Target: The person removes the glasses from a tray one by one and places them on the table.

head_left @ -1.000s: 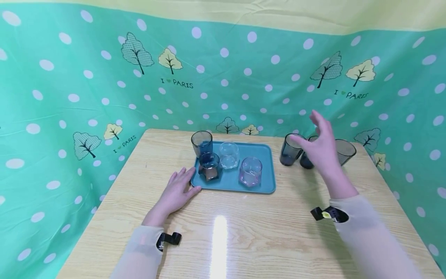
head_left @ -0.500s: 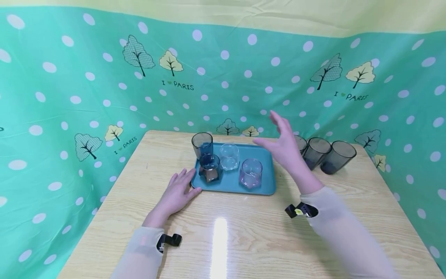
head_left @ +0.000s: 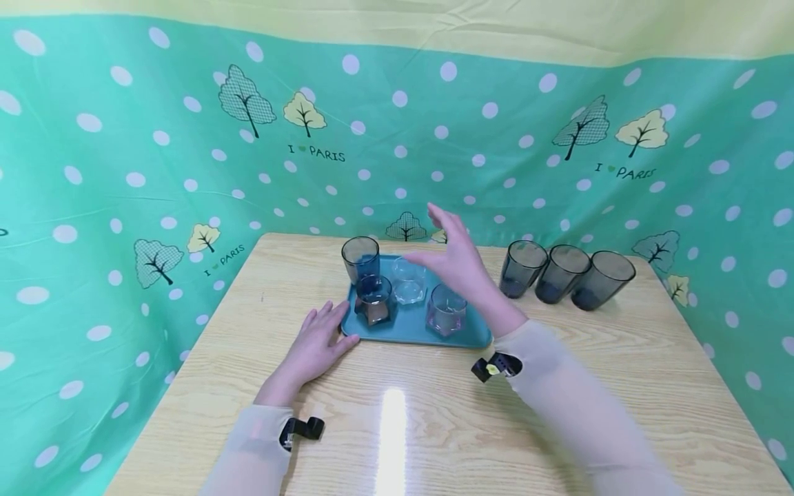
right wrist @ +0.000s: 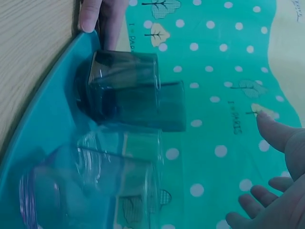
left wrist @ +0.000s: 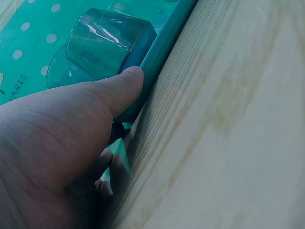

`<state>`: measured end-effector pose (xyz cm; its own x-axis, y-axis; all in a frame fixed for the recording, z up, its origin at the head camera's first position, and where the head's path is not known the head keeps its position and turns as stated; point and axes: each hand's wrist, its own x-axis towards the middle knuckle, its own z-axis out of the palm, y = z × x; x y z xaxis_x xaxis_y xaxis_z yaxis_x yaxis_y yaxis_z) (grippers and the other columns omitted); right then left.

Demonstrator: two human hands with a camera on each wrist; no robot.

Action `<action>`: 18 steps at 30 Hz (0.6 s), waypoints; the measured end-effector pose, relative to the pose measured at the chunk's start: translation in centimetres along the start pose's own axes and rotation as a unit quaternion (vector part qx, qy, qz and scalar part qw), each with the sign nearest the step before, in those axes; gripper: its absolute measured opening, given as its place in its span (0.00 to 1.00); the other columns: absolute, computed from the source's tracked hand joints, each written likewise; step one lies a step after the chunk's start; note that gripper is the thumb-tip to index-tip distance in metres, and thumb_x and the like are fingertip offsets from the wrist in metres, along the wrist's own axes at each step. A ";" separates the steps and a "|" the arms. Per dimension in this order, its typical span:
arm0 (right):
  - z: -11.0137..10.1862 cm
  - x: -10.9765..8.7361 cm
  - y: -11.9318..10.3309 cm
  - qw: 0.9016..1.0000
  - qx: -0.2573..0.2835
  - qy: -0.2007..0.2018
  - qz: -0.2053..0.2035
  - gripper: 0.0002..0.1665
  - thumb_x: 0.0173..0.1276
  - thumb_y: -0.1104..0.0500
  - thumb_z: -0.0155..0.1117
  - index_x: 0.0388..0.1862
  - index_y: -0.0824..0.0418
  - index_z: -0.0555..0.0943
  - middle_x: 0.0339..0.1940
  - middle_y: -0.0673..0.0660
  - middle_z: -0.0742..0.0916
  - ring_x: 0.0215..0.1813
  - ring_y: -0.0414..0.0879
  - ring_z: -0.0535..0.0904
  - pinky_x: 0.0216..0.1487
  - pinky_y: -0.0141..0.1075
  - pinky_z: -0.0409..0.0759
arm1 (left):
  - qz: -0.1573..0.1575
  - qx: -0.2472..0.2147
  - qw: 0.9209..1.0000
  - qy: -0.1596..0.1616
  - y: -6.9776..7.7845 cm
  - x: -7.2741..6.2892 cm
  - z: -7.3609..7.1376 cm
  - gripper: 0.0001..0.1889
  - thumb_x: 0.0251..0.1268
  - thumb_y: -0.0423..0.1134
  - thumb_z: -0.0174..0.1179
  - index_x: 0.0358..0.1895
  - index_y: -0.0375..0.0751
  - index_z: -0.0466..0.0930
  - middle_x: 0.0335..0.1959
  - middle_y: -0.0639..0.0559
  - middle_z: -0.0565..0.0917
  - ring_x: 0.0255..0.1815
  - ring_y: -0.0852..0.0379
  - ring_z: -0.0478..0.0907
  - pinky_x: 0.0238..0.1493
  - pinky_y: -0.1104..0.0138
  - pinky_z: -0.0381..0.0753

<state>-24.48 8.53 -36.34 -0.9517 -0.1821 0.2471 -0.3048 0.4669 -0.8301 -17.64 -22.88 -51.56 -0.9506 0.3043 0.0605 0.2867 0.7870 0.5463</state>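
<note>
My left hand (head_left: 313,351) rests at the near left corner of a blue tray (head_left: 406,328). In the left wrist view its thumb (left wrist: 128,85) lies along the tray's rim, the other fingers partly hidden below. On the tray stand a tall grey glass (head_left: 360,256) at the back left, a short dark glass (head_left: 374,301) in front of it, a clear glass (head_left: 409,286) and a purple-tinted glass (head_left: 445,313). Over the tray's right half hovers my right hand (head_left: 459,265), thumb and fingers spread wide, holding nothing. The right wrist view shows that hand (right wrist: 281,186) apart from the glasses.
Right of the tray, three tall grey glasses stand in a row: one nearest the tray (head_left: 522,270), a middle one (head_left: 562,274) and an outer one (head_left: 603,280). A green dotted curtain (head_left: 347,186) hangs behind the wooden table (head_left: 496,427).
My right hand has swept left from in front of the three tall glasses to above the tray, still empty. The left hand and the glasses stay where they were.
</note>
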 end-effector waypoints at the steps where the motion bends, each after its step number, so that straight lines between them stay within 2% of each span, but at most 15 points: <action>1: 0.3 0.1 -0.1 1.000 0.001 -0.005 0.001 0.63 0.66 0.44 0.87 0.92 0.47 0.60 0.85 0.54 0.70 0.84 0.52 0.65 0.84 0.57 0.66 | -0.001 -0.001 1.000 0.000 0.0 0.0 0.0 0.45 0.83 0.57 0.65 0.89 0.36 0.58 0.87 0.37 0.64 0.91 0.37 0.49 0.90 0.43 0.37; 10: 2.8 1.1 -0.5 0.999 -0.007 -0.046 0.024 0.62 0.69 0.44 0.85 0.93 0.47 0.58 0.87 0.55 0.67 0.86 0.54 0.64 0.83 0.58 0.68 | -0.005 -0.004 1.000 -0.005 -0.1 0.0 -0.1 0.44 0.84 0.58 0.63 0.89 0.37 0.57 0.87 0.37 0.63 0.91 0.38 0.48 0.90 0.44 0.36; 18: 4.7 2.0 -0.4 0.997 -0.026 -0.064 0.024 0.63 0.68 0.44 0.86 0.93 0.48 0.58 0.87 0.57 0.68 0.84 0.59 0.67 0.81 0.58 0.72 | -0.002 -0.002 1.000 -0.004 -0.2 0.1 0.0 0.45 0.83 0.59 0.63 0.89 0.37 0.58 0.87 0.38 0.63 0.91 0.37 0.48 0.90 0.43 0.35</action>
<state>-26.11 3.92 -37.83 -0.9539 -0.2663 0.1381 -0.2631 0.5217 -0.8115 -17.75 -22.98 -51.68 -0.9511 0.3044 0.0517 0.2815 0.7864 0.5499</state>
